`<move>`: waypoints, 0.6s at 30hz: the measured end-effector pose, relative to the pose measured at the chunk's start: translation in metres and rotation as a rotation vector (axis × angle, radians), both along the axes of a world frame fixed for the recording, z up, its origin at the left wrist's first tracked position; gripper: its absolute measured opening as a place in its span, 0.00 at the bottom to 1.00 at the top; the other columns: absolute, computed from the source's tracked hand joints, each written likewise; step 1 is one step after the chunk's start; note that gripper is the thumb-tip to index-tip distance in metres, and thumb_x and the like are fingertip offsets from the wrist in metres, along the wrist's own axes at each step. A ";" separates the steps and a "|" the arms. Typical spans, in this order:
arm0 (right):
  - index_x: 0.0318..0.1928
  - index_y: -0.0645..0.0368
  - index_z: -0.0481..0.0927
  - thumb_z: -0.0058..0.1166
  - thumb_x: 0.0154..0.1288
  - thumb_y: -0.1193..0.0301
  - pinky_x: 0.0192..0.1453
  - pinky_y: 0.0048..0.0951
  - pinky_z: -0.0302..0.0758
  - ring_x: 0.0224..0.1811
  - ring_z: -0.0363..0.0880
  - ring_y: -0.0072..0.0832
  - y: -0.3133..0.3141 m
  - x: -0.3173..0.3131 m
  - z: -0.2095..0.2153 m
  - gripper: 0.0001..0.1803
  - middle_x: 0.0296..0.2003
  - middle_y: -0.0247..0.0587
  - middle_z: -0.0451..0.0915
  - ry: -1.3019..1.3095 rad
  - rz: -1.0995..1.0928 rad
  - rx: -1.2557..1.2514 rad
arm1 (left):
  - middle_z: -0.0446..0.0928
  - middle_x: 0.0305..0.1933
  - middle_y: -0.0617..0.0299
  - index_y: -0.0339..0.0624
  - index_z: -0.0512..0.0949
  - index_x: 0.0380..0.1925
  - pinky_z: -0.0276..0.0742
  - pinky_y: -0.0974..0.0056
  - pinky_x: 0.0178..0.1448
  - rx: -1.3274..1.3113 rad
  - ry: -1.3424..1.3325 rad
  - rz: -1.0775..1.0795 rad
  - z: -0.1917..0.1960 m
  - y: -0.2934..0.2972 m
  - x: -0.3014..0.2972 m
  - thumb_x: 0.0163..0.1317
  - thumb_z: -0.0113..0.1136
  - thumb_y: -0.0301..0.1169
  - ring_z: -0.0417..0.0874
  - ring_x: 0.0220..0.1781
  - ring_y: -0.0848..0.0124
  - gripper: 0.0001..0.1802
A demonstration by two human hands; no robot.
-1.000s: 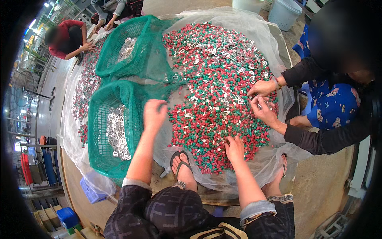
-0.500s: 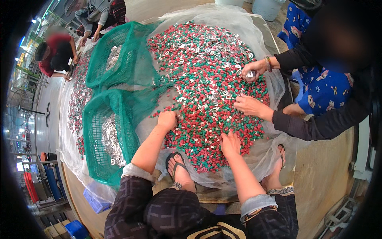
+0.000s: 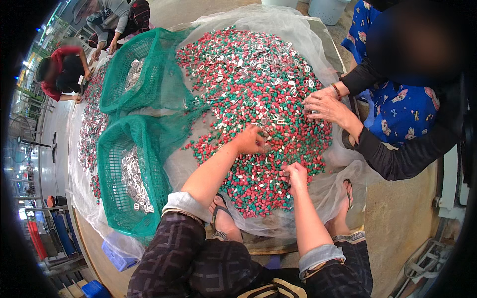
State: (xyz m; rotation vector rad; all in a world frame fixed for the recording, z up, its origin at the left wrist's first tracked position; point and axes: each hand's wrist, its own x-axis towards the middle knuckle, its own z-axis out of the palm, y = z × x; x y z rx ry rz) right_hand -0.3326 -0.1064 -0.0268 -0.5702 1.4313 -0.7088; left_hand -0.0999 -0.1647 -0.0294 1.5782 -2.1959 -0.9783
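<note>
A wide pile of small red, green and white tumbling stones (image 3: 238,179) is spread before me, with silvery flat metal buckles (image 3: 266,120) mixed through it. My left hand (image 3: 250,140) reaches over the middle of the pile, fingers bent and apart at the stones. I see nothing held in it. Nearer to me and farther right, my right hand (image 3: 296,176) is closed, its fingertips pinched together just over the stones; what they hold, if anything, is hidden. To the left, a green plastic basket (image 3: 110,198) lined with green netting holds a heap of metal buckles (image 3: 136,181).
A second green basket (image 3: 110,99) with buckles stands beyond the first. White mesh cloth (image 3: 198,25) lies under the pile. At right, a co-worker's hands (image 3: 328,107) are over the stones. Two other people crouch at the far left. Pale buckets (image 3: 328,11) stand at the back.
My left hand has moved right and farther in over the pile. My right hand has shifted slightly right. The co-worker's two hands have come together.
</note>
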 end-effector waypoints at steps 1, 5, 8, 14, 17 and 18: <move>0.25 0.59 0.68 0.46 0.53 0.77 0.24 0.24 0.75 0.25 0.79 0.27 -0.001 -0.005 0.002 0.02 0.24 0.40 0.77 -0.009 -0.024 -0.005 | 0.67 0.60 0.55 0.49 0.82 0.22 0.59 0.55 0.66 0.049 0.034 -0.078 0.001 0.003 -0.008 0.40 0.66 0.39 0.63 0.64 0.54 0.09; 0.27 0.58 0.67 0.43 0.54 0.76 0.17 0.23 0.73 0.18 0.77 0.28 -0.004 -0.008 0.005 0.01 0.23 0.44 0.77 -0.032 -0.081 0.053 | 0.70 0.55 0.53 0.44 0.81 0.26 0.63 0.57 0.63 0.209 0.067 -0.216 0.038 0.041 -0.005 0.45 0.65 0.37 0.68 0.59 0.57 0.11; 0.27 0.56 0.66 0.43 0.54 0.76 0.16 0.22 0.72 0.18 0.77 0.29 -0.004 -0.011 0.008 0.02 0.22 0.43 0.77 -0.088 -0.077 0.030 | 0.75 0.47 0.57 0.41 0.79 0.29 0.69 0.61 0.56 0.242 0.268 0.067 0.059 0.059 0.010 0.47 0.64 0.35 0.75 0.49 0.65 0.11; 0.30 0.55 0.67 0.47 0.56 0.75 0.17 0.23 0.74 0.28 0.83 0.39 0.001 -0.008 0.018 0.03 0.37 0.56 0.80 -0.479 0.014 0.188 | 0.76 0.31 0.66 0.39 0.73 0.23 0.73 0.70 0.43 0.460 0.681 0.461 0.070 0.081 0.027 0.48 0.64 0.26 0.77 0.34 0.78 0.07; 0.30 0.53 0.68 0.49 0.56 0.75 0.17 0.21 0.72 0.24 0.82 0.33 0.003 -0.007 0.025 0.04 0.39 0.55 0.80 -0.577 0.068 0.216 | 0.76 0.28 0.66 0.40 0.69 0.24 0.73 0.71 0.37 0.420 1.038 0.533 0.049 0.089 0.026 0.47 0.63 0.21 0.76 0.31 0.80 0.10; 0.30 0.53 0.68 0.49 0.56 0.75 0.17 0.21 0.71 0.23 0.82 0.31 0.004 -0.009 0.019 0.04 0.40 0.55 0.80 -0.566 0.090 0.209 | 0.77 0.29 0.66 0.40 0.70 0.26 0.73 0.71 0.38 0.450 1.066 0.544 0.046 0.090 0.026 0.47 0.63 0.20 0.77 0.31 0.79 0.11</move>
